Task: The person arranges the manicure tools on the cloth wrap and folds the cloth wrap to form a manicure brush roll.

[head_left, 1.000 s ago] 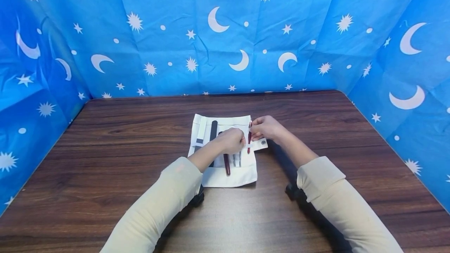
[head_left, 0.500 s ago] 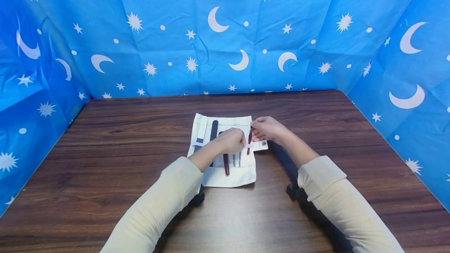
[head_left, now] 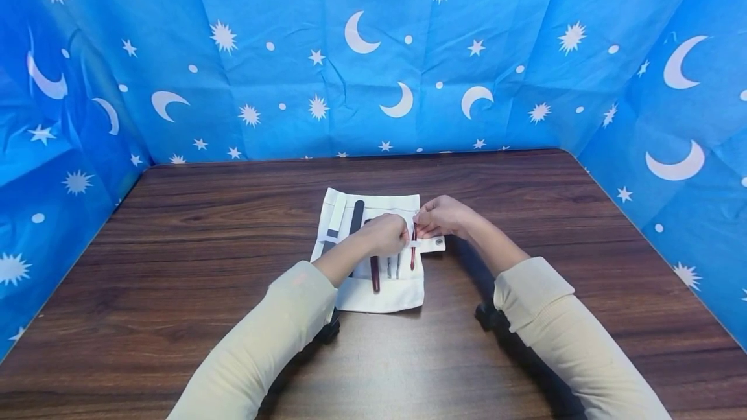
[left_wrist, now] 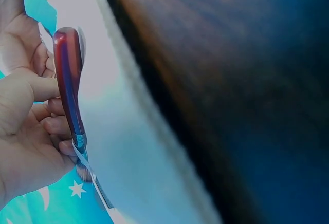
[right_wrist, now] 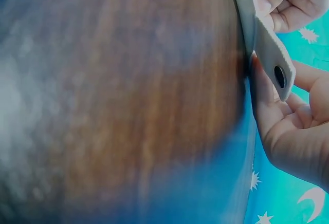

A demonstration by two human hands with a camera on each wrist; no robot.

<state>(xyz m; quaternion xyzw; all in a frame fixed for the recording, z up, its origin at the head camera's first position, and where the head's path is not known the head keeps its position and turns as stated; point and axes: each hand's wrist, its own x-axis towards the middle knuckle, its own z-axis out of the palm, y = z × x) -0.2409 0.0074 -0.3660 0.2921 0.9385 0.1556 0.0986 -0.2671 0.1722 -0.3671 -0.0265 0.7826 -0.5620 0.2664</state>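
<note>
A white cloth tool roll [head_left: 382,302] lies unrolled on the table, with tools under its straps. My right hand [head_left: 446,216] pinches the upper end of a slim, pointed dark-red tool [head_left: 413,258], whose exact kind is unclear. This tool passes under a narrow white elastic loop [head_left: 414,244] near the roll's right edge. My left hand [head_left: 386,233] is curled over the middle of the roll, its fingertips pinching at the loop's left side. Below it shows the dark-red handle of a brush [head_left: 375,275]; in the left wrist view, the brush handle [left_wrist: 70,80] stands before the left fingers.
Left on the roll are a white file [head_left: 336,214] and a black file [head_left: 357,216]. Thin silver tools [head_left: 398,267] sit right of the brush. A snap tab [head_left: 434,244] sticks out to the right. The wooden table [head_left: 204,245] meets a blue curtain [head_left: 280,50] behind.
The slim red tool has slid toward me through the loop, its pointed tip lower on the roll. My right hand has moved slightly toward me; the left hand has stayed in place.
</note>
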